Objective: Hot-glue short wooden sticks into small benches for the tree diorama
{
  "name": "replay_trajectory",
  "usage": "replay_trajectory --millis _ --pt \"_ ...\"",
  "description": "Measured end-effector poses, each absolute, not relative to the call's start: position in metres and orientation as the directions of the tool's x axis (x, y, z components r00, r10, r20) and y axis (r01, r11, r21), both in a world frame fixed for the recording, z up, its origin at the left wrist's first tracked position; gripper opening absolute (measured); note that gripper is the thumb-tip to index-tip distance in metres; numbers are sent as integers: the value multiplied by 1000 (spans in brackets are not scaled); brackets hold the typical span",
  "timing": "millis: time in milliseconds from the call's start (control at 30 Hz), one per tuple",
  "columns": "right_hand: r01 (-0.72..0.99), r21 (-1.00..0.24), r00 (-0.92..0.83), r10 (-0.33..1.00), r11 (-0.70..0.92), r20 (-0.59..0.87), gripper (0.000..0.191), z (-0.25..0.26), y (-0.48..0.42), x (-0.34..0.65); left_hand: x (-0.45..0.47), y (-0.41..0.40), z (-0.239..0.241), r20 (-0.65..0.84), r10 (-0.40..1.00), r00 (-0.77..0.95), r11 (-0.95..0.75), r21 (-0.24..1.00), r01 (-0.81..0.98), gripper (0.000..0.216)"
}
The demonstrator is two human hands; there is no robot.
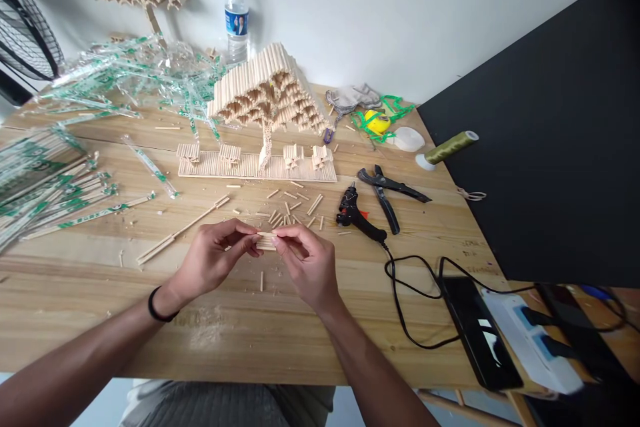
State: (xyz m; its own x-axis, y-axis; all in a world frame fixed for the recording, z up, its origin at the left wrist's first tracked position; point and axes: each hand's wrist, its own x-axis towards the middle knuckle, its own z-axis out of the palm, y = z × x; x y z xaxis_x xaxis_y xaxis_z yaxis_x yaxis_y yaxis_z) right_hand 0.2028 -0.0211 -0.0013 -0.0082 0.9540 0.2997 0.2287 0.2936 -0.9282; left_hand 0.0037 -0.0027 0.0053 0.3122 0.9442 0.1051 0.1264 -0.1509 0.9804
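Between my two hands is a small bundle of short wooden stick pieces (266, 241), laid side by side. My left hand (220, 255) pinches its left end between thumb and fingers. On the right end, my right hand (307, 260) has a similar pinch. Several loose cut stick pieces (287, 210) lie just beyond the fingers. One short piece (261, 281) rests on the table below the hands. Farther back stands a stick-built model tree (270, 90) on a slatted base (223, 170), which also carries several small stick pieces shaped like stools.
Right of the hands lie a black glue gun (357, 213) with its cord, cutting pliers (387, 190), a phone (480, 330) and a power strip (535, 340). Wrapped chopsticks (55, 193) and plastic wrappers (145, 70) cover the left. A water bottle (237, 20) stands behind.
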Motion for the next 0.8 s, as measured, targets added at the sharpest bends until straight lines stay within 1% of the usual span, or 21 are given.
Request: replay_trajectory --millis 133,267,367,467,567,667,800 --pt "273 -887 -1 922 373 388 9 -1 -23 201 4 -2 5 101 945 312 -144 982 119 20" --pt "284 -874 8 911 394 413 9 -1 -25 201 3 -3 8 105 945 311 -144 984 106 20" --pt "248 -897 33 922 366 385 9 -2 -24 201 4 -4 8 104 947 303 -142 984 107 21" --pt "177 -932 68 941 316 332 9 -3 -22 201 5 -5 5 84 959 271 -115 988 99 22" --pt "114 -958 75 959 263 272 10 -5 -19 202 8 -4 2 44 969 242 -55 998 39 27" --pt "101 -968 76 969 228 237 11 -7 -17 204 8 -2 2 0 962 272 0 1000 0 31" --pt "96 -976 49 978 196 201 13 -7 -16 206 6 1 5 -44 946 321 28 998 54 29"
